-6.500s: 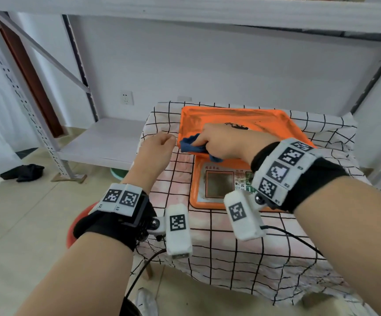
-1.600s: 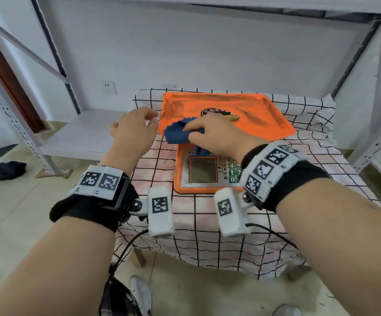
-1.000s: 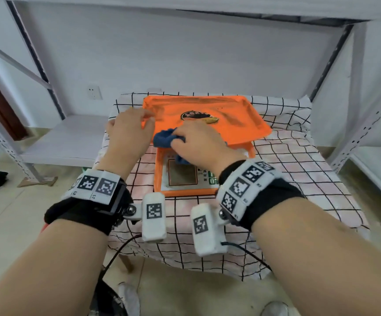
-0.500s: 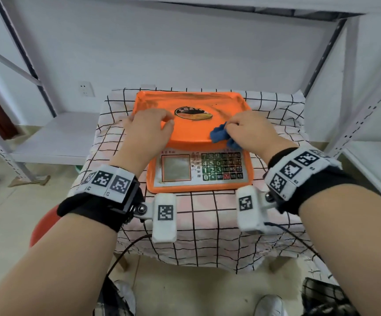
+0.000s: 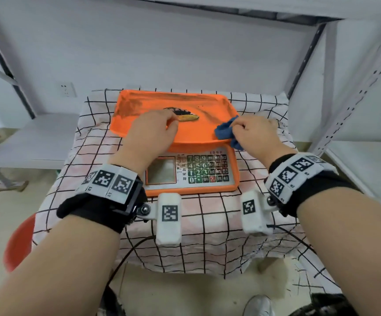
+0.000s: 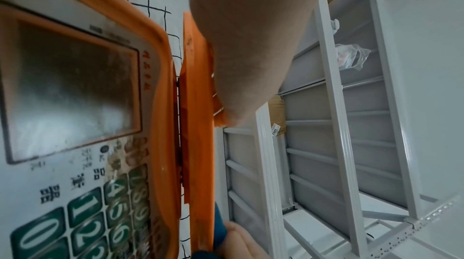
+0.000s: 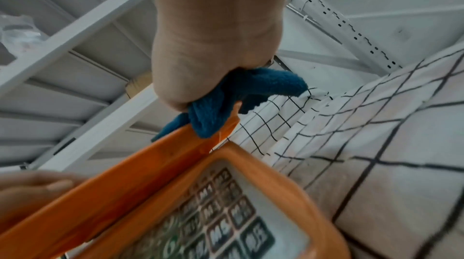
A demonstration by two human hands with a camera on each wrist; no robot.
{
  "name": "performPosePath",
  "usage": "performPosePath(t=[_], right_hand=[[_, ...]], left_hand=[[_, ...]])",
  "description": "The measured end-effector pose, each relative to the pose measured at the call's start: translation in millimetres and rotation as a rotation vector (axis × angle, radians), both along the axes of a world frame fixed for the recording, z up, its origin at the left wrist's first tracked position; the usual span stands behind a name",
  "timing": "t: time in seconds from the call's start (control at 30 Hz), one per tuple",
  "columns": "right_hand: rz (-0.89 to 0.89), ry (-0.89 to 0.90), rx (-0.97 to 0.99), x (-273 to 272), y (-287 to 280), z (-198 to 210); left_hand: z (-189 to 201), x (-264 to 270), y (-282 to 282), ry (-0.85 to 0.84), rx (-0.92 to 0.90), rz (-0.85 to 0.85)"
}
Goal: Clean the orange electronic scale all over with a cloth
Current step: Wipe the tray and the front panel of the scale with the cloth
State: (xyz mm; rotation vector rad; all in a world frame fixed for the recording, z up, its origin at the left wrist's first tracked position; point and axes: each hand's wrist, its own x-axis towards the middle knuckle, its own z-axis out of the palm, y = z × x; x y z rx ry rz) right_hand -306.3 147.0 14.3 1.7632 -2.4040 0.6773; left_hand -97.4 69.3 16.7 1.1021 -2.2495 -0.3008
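Observation:
The orange scale (image 5: 196,133) stands on a checked tablecloth, its tray streaked with dark grime (image 5: 125,110) at the back left. The grey display (image 5: 161,169) and green keypad (image 5: 205,168) face me. My left hand (image 5: 169,124) holds the tray's front edge left of centre, fingers on top and thumb (image 7: 37,186) against the rim. My right hand (image 5: 237,128) grips a bunched blue cloth (image 5: 226,133) and presses it on the tray's front right corner. In the right wrist view the cloth (image 7: 251,88) wraps over that corner (image 7: 220,130). The left wrist view shows the display (image 6: 75,94) and tray rim (image 6: 195,144) close up.
The tablecloth (image 5: 207,224) hangs over a small table. White metal shelving (image 5: 356,87) rises close on the right, and a low shelf board (image 5: 36,137) lies to the left. A red stool (image 5: 18,242) stands at the lower left. A shoe (image 5: 258,304) shows on the floor.
My right hand has carried the cloth from the tray's front left edge across to its front right corner. My left hand has come from beside the scale onto the tray's front edge.

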Motion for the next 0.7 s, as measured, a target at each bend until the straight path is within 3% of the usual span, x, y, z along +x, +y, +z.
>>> performPosePath(t=[0.1,0.23,0.47,0.57,0.7], right_hand=[[0.030,0.018,-0.002,9,0,-3],[0.140,-0.100,0.033,7,14,3],[0.135,0.022,0.244,4,-3,19],[0.136,0.028,0.341,6,-14,24],[0.133,0.028,0.325,10,-9,27]], left_hand=[[-2,-7,1,-0.061,-0.009,-0.016],[-4,-16,3,-0.218,-0.106,0.040],[6,-23,-10,-0.488,-0.085,-0.119],[5,-21,-12,-0.482,0.013,-0.146],[5,-19,-14,-0.384,0.086,-0.172]])
